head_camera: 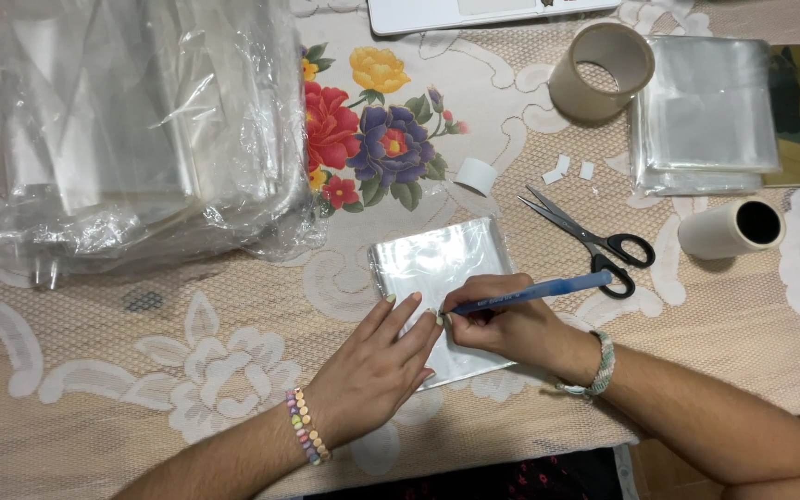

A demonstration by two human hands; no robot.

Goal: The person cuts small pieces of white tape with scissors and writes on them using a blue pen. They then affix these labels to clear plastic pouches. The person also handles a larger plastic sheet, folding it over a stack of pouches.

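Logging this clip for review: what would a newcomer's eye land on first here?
First, the two hands at centre: the right hand holds a blue pen to a small clear plastic sleeve, which the left hand presses flat. Next, the bright printed flowers on the beige lace tablecloth, beside a big heap of crinkled clear plastic bags at upper left. Black-handled scissors lie right of the sleeve.

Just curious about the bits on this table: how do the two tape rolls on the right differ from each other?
The upper tape roll is wider across, with a big open core and a thin ring; the lower tape roll is narrower with a small dark core. The upper tape roll sits beside the stack of clear bags; the lower tape roll lies right of the scissors. Both are beige.
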